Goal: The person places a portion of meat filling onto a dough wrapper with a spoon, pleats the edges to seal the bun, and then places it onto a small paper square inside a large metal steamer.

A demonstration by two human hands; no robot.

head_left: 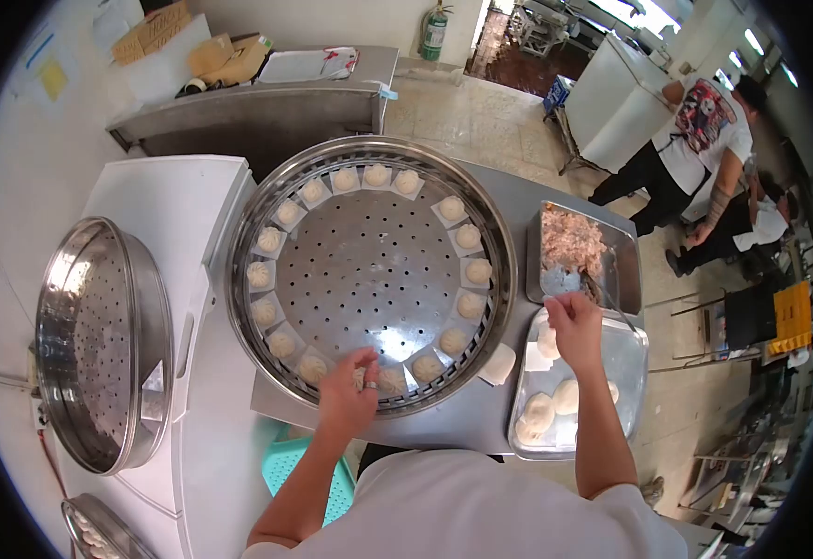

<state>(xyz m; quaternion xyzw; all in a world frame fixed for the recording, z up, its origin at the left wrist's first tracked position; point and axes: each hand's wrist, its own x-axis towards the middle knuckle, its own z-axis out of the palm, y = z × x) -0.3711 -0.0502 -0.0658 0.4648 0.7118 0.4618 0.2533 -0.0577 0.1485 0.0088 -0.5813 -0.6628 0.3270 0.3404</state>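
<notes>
A large round perforated steamer tray (369,252) lies in front of me, with pleated dumplings (281,345) on paper squares ringed along its inner edge. At its near rim, my left hand (346,399) has its fingers curled round a dumpling (359,378) in the ring. To the right, my right hand (576,328) is closed, fingertips pinched, above the edge of a metal tray (565,445) holding dough pieces (537,413). Whatever it pinches is hidden. Just beyond it stands a deep metal pan (621,252) of pinkish filling (571,239), with a long-handled utensil (611,303) in it.
A stack of paper squares (497,364) lies between steamer and tray. Another perforated steamer tray (99,345) leans at the left on a white appliance (164,186). A turquoise basket (280,458) is below the table. Two people (704,130) stand at the far right.
</notes>
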